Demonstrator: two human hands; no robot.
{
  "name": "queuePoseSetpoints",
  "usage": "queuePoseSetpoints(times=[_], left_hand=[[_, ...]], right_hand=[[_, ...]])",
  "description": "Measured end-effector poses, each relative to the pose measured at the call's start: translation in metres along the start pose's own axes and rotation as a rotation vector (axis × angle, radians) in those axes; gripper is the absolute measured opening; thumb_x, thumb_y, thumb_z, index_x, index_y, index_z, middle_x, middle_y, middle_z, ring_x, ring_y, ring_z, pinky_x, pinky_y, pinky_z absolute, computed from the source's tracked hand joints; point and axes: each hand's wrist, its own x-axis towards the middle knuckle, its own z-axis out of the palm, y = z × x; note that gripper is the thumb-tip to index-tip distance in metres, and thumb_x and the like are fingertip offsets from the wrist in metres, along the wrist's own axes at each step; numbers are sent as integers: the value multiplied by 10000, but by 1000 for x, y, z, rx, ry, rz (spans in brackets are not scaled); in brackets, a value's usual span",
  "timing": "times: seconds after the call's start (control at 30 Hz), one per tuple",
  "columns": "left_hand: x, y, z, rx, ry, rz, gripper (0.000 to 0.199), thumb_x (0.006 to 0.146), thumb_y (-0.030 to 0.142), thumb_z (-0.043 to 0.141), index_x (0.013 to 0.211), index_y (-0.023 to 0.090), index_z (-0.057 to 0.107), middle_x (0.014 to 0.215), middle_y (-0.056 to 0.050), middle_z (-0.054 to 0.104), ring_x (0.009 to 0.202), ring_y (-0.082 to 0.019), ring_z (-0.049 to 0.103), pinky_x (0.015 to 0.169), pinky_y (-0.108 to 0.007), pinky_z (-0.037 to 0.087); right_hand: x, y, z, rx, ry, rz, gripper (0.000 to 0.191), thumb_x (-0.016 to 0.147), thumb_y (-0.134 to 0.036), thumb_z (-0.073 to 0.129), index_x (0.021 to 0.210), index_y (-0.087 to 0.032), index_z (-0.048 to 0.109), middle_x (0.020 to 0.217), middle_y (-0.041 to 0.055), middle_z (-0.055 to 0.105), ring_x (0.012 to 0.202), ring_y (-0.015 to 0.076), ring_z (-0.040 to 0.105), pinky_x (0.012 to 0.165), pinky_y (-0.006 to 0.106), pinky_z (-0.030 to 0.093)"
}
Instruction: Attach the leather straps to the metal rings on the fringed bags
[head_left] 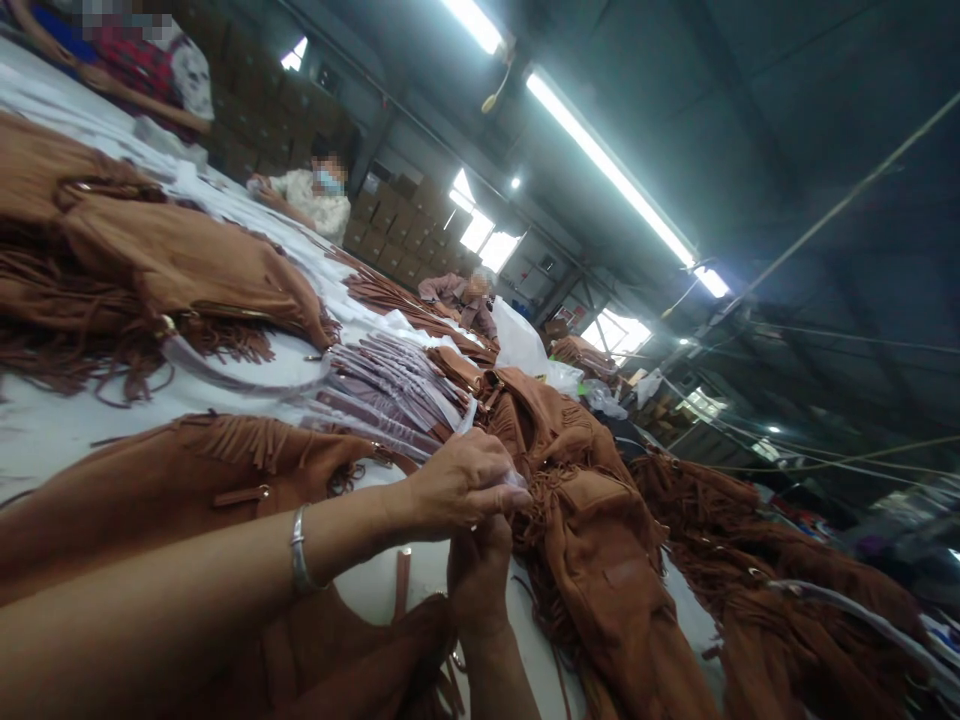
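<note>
1. Grips a small piece of pale translucent wrap (pixel 514 486) in the closed fingers of the left hand (pixel 459 482), near the middle of the view, in front of the brown bags.
2. Holds the right hand (pixel 481 560) just beneath the left, with fingers mostly hidden; cannot tell whether open or closed.
3. Wears a silver bangle (pixel 300 550) on the left wrist.
4. Shows under and beside the left forearm a large brown bag (pixel 157 480), with fringe and a short leather tab (pixel 241 496).
5. Shows just right of the hands a heap of fringed brown bags (pixel 607 540), with more brown bags (pixel 802 590) farther right.
6. Shows beyond the left hand a row of wrapped straps (pixel 397 378), lying side by side on the white table (pixel 30 420).
7. Shows at far left another fringed bag (pixel 180 255), with a wrapped handle (pixel 240 384) looped over the table.
8. Shows across the table a person in red plaid (pixel 142 75), a person in a pale top (pixel 322 210) and, farther along, a person in a dull pink top (pixel 480 312).
9. Shows stacked cartons (pixel 401 228) behind, below lit ceiling tubes (pixel 611 160).
</note>
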Motion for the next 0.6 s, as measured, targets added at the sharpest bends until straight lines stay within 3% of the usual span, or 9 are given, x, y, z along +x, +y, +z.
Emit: queuePoseSetpoints(times=[0.1,0.2,0.3,0.4,0.6], left_hand=[[-1,-4,-2,-211,-4,-105,451,860,465,433,551,137,446,573,20,409,569,-90,395,574,-213,347],[-3,-5,-1,-370,134,-268,447,830,484,470,552,140,408,527,51,321,479,-56,290,441,-188,234],[-3,-3,-2,-432,187,-326,429,811,487,497,589,120,475,515,58,315,473,-51,271,425,-182,204],[-3,-4,-1,-505,171,-332,408,805,473,507,673,90,554,562,38,394,497,-57,325,448,-179,242],[-16,-22,24,-642,5,-281,355,796,448,554,739,98,552,653,22,435,607,-81,392,560,-189,316]], right_hand=[[1,-10,4,52,-28,109,377,853,-356,524,1176,-164,555,1146,115,591,1024,242,551,915,379,415],[0,-13,11,113,-119,151,416,835,-327,565,1224,-187,518,1173,93,579,1072,235,528,956,371,389],[-3,-5,16,126,-183,92,357,873,-317,491,1204,-192,532,1168,94,579,1113,236,505,973,379,376],[-6,5,15,23,-119,49,349,890,-329,429,1173,-162,546,1138,126,586,1079,244,524,930,383,407],[-9,7,4,-24,6,178,321,890,-328,405,1033,-125,609,914,115,646,867,229,600,778,334,474]])
